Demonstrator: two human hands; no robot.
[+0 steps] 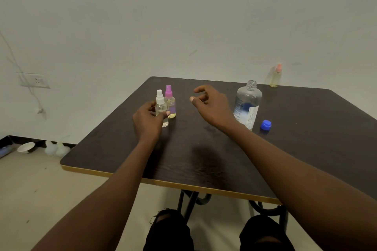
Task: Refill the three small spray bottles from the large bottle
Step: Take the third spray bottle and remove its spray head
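1. Your left hand (147, 120) grips the white-top sprayer (160, 104), centre-left; hold its body firm
2. Your right hand (212, 106), loosely curled and empty, should twist its top off
3. The big bottle (247, 102) stands uncapped, centre-right

pale wall (183, 16) with a socket (36, 81); beige floor (30, 185); dark wood table (204, 159), yellow-edged.

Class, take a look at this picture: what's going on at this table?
A person sits at a dark table. Their left hand grips the white-capped spray bottle, right next to the purple-capped spray bottle. The right hand hovers nearby, holding nothing. The large bottle stands open, its blue cap lying beside it. A pink-capped spray bottle stands at the far edge.
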